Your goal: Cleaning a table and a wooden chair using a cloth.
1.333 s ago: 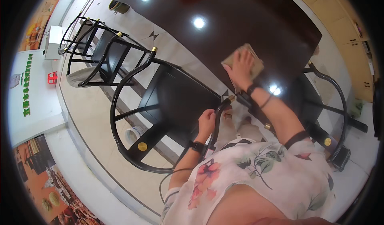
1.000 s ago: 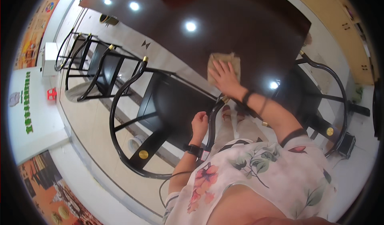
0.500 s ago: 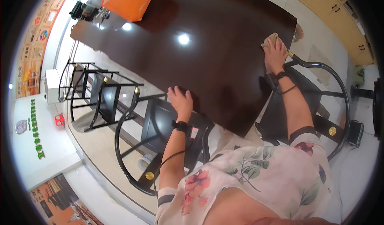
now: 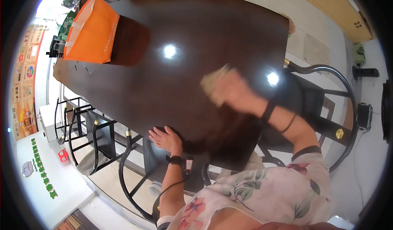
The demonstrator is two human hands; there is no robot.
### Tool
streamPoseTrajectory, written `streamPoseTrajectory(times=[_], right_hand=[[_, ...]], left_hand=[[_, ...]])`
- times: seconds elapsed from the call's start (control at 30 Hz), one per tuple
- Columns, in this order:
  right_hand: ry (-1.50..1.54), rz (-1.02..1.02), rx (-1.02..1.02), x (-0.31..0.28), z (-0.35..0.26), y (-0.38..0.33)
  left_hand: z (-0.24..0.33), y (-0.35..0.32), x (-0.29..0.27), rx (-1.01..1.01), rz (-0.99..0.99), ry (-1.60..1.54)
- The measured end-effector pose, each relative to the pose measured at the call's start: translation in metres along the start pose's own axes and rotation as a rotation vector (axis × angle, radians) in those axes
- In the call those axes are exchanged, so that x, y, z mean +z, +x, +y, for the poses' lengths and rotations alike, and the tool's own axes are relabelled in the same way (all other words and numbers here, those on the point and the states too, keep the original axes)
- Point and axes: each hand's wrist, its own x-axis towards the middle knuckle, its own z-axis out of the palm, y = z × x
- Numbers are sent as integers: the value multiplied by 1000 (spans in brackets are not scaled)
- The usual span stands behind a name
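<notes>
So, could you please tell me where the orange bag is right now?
In the head view, the orange bag stands at the far left end of the dark wooden table, well away from both hands and the beige cloth.

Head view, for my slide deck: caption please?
Right hand presses a tan cloth on the dark table; left hand braces its edge.

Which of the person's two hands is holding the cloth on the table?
The right hand, blurred out over the middle of the dark table, presses the tan cloth. The left hand rests flat and empty at the near edge.
</notes>
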Motion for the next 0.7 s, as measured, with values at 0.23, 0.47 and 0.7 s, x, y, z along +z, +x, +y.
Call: streamPoseTrajectory(times=[0.23, 0.47, 0.7], right_hand=[[-712, 229, 987, -58, 243, -33], [-572, 122, 1452, -51, 277, 37], [-434, 14, 1092, 16, 279, 190]], left_hand=[[6, -3, -9, 30, -7, 6], [5, -9, -10, 8, -20, 19], [11, -15, -20, 0, -105, -13]])
